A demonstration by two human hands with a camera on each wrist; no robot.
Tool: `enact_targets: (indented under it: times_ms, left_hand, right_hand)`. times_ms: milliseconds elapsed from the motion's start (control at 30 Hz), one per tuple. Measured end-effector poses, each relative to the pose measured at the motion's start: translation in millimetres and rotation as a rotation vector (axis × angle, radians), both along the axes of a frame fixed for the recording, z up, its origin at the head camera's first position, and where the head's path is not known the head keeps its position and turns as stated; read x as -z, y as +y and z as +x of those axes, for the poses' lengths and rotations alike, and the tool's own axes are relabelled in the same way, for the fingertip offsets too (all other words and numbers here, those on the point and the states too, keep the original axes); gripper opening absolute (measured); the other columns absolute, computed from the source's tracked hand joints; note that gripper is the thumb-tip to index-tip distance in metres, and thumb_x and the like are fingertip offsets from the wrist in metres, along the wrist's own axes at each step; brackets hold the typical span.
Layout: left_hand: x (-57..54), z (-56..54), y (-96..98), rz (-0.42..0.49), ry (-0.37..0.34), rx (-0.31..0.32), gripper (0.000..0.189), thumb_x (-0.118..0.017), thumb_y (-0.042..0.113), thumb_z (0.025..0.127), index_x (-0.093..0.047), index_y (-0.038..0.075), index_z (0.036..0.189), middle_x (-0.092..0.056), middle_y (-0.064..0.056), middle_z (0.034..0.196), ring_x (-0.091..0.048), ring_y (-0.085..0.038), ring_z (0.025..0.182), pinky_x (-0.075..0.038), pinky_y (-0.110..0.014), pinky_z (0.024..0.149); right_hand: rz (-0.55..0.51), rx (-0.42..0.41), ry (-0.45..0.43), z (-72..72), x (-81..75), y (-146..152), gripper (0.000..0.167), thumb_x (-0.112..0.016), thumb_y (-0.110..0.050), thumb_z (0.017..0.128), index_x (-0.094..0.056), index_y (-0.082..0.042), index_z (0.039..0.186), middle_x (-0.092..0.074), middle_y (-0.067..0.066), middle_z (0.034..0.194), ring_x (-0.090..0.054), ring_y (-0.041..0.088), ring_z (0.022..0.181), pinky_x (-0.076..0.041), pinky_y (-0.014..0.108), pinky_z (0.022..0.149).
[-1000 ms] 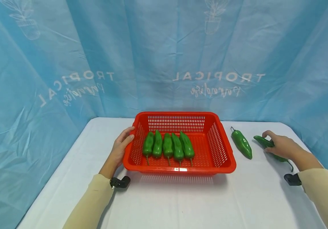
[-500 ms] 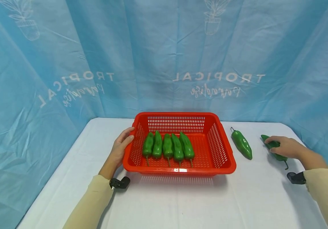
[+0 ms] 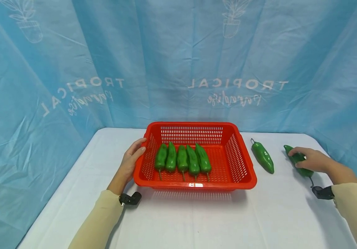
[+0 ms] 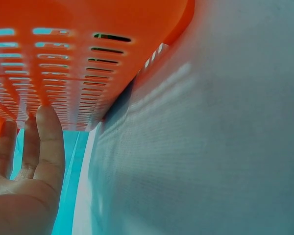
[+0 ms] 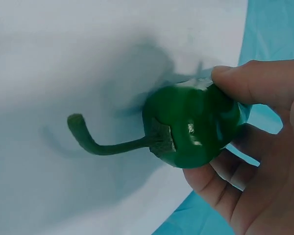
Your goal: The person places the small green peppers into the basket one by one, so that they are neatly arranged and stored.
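A green chili pepper (image 3: pixel 298 157) is in my right hand (image 3: pixel 313 160), at the table's right side. Thumb and fingers hold it round the body, and in the right wrist view the curved stem of the pepper (image 5: pixel 186 127) sticks out past them. Whether it touches the table I cannot tell. My left hand (image 3: pixel 130 160) rests against the left side of a red plastic basket (image 3: pixel 194 185). In the left wrist view its straight fingers (image 4: pixel 51 137) touch the slotted outer wall. Several green peppers (image 3: pixel 183 159) lie side by side in the basket's left and middle part, stems toward me.
Another green pepper (image 3: pixel 262 157) lies slantwise on the white tabletop (image 3: pixel 194 218), between the basket and my right hand. Blue printed curtains (image 3: pixel 172 62) hang behind the table and at both sides.
My right hand has shifted slightly right with the pepper, which now lies at a steeper slant. The left hand and the basket have stayed in place.
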State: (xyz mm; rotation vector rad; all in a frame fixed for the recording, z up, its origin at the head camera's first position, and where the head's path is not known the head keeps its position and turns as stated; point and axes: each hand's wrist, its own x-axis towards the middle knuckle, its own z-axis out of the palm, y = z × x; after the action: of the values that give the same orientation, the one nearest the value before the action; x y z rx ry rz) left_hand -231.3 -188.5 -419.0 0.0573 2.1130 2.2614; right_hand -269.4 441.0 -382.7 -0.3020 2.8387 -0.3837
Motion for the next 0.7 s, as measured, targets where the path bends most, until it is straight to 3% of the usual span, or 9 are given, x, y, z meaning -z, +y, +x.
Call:
enact_targets:
  times_ms: [300, 533, 700]
  left_hand:
    - [-0.9, 0.7, 1.0, -0.007, -0.002, -0.007, 0.048, -0.049, 0.028, 0.103, -0.039, 0.022, 0.149, -0.039, -0.006, 0.153, -0.056, -0.012, 0.117, -0.058, -0.024, 0.090]
    - [-0.8, 1.9, 0.4, -0.020, -0.021, -0.015, 0.048, -0.049, 0.029, 0.103, -0.039, 0.022, 0.149, -0.038, -0.008, 0.153, -0.056, -0.013, 0.117, -0.058, -0.024, 0.089]
    - [-1.9, 0.9, 0.4, -0.020, -0.019, -0.017, 0.048, -0.049, 0.029, 0.103, -0.039, 0.022, 0.149, -0.040, -0.007, 0.152, -0.055, -0.016, 0.119, -0.058, -0.024, 0.090]
  right_hand:
    - [-0.018, -0.014, 0.043, -10.4, -15.2, -7, 0.042, -0.068, -0.011, 0.084, -0.056, 0.004, 0.122, -0.044, 0.044, 0.127, -0.050, 0.057, 0.108, -0.053, 0.062, 0.078]
    - [-0.149, -0.004, 0.065, -15.0, -38.7, -20, 0.047, -0.063, -0.010, 0.091, -0.046, 0.008, 0.130, -0.044, 0.046, 0.125, -0.057, 0.056, 0.102, -0.057, 0.054, 0.070]
    - [-0.228, -0.005, 0.073, -19.1, -61.1, -39, 0.049, -0.060, -0.009, 0.094, -0.041, 0.005, 0.137, -0.045, 0.043, 0.127, -0.057, 0.058, 0.106, -0.058, 0.053, 0.073]
